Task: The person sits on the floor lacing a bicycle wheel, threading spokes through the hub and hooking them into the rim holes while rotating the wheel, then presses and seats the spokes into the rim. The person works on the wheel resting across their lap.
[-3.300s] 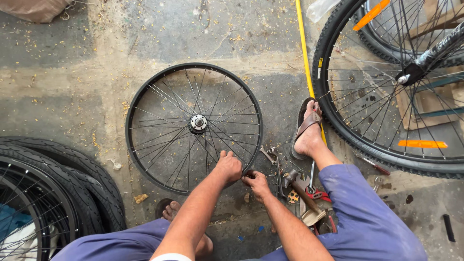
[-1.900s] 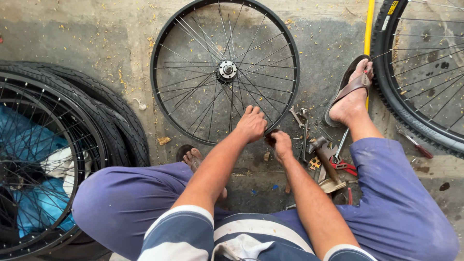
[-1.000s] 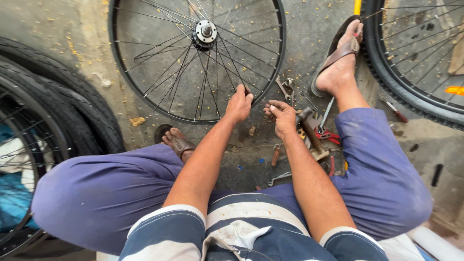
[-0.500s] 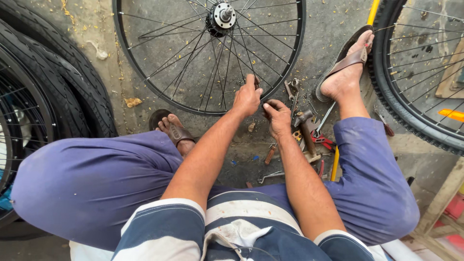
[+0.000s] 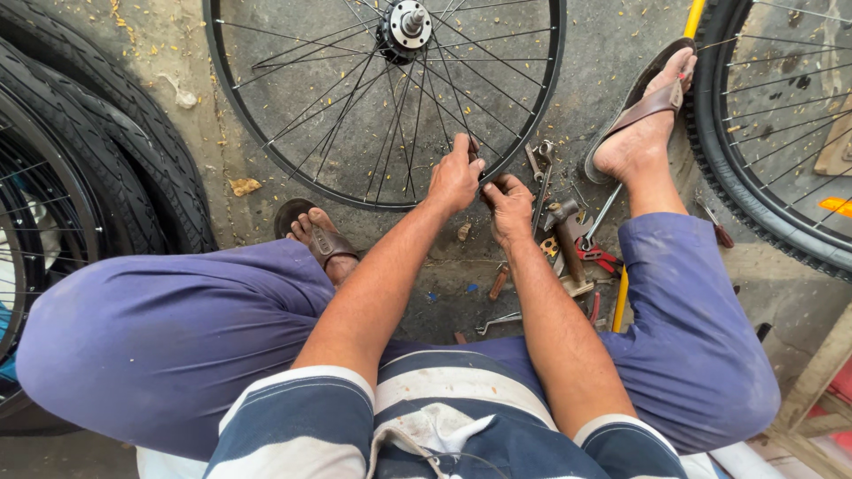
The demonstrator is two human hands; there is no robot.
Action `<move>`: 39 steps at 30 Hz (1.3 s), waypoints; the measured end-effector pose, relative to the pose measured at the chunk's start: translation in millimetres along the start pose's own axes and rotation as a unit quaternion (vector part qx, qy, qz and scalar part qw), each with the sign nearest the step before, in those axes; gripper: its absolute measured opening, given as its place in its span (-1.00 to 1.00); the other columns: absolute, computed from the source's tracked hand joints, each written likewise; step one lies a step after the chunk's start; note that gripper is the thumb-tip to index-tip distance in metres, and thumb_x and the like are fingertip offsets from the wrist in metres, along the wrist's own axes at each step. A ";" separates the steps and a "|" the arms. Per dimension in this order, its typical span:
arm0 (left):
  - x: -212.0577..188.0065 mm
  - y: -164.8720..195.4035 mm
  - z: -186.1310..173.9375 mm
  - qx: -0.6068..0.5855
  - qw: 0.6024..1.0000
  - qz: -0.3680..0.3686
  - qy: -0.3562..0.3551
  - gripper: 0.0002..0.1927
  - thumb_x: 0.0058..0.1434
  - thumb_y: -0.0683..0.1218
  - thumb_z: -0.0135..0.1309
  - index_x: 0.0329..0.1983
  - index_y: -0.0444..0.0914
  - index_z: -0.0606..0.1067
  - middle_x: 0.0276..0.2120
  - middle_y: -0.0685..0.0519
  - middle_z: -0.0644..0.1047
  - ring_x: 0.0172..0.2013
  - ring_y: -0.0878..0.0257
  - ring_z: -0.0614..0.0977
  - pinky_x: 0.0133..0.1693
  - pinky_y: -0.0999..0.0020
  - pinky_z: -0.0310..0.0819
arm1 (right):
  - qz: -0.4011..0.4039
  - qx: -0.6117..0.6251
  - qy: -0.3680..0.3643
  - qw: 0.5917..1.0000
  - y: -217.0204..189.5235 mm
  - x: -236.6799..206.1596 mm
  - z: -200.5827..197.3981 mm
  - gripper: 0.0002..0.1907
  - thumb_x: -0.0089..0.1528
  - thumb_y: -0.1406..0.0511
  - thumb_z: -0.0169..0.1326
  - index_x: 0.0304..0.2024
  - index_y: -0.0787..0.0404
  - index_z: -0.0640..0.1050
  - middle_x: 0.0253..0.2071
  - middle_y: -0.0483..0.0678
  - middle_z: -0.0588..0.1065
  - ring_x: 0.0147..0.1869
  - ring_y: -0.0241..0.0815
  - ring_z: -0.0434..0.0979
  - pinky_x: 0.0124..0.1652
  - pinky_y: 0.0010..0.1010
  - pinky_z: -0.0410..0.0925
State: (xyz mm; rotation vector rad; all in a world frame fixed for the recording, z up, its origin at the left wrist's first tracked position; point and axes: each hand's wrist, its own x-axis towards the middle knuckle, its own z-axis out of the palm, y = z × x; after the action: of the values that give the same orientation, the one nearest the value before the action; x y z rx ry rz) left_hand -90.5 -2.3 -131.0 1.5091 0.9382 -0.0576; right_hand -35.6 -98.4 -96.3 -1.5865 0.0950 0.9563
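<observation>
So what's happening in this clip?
A person sits on the ground with a bare spoked bicycle rim lying flat between their feet. Both hands meet at the rim's near edge: the left hand pinches at a spoke end, the right hand is closed right beside it, apparently on a small tool I cannot make out. Hand tools, a hammer and red-handled pliers among them, lie scattered by the right leg. Tyres are stacked to the left.

The concrete floor (image 5: 621, 35) is stained and strewn with small yellow flecks. Lying flat on it: a bare spoked wheel rim (image 5: 266, 142), stacked tyres (image 5: 106, 133) at left, and scattered hand tools (image 5: 568, 239) including a hammer and red-handled pliers (image 5: 599, 257).
</observation>
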 end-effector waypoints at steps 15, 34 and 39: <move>-13.1 15.6 13.4 -0.020 1.000 -0.009 0.008 -0.72 0.29 -0.04 0.09 -0.03 -0.21 0.34 -0.26 -0.14 0.63 -0.15 -0.18 0.65 -0.14 -0.05 0.47 | -0.028 -0.062 0.015 0.998 -13.0 -10.8 -19.4 -0.88 0.25 0.46 0.20 -0.16 0.36 0.60 -0.25 -0.10 0.59 -0.23 -0.34 0.53 -0.20 -0.47 0.41; -6.6 69.8 57.3 0.011 0.997 0.079 0.008 -0.62 0.20 -0.12 0.17 0.01 -0.23 0.31 -0.20 -0.09 0.66 -0.12 -0.08 0.69 -0.09 0.03 0.52 | 0.008 -0.063 0.022 0.998 -86.0 -9.6 -71.7 -0.75 0.22 0.43 0.19 -0.04 0.37 0.61 -0.19 -0.05 0.61 -0.18 -0.27 0.59 -0.16 -0.40 0.48; -15.3 78.5 65.3 0.090 0.991 0.094 0.023 -0.59 0.24 -0.07 0.21 0.02 -0.28 0.29 -0.24 -0.16 0.63 -0.15 -0.18 0.65 -0.11 -0.04 0.48 | 0.012 -0.040 0.011 0.999 -98.9 -20.9 -84.5 -0.75 0.20 0.45 0.22 -0.06 0.41 0.61 -0.20 -0.01 0.62 -0.19 -0.24 0.61 -0.15 -0.41 0.50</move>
State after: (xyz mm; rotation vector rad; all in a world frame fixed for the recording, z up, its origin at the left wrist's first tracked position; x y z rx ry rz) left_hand -24.2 -55.5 -72.3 1.7667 0.8419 0.0299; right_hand 48.8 -152.4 -10.7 -1.6726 0.0936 0.9716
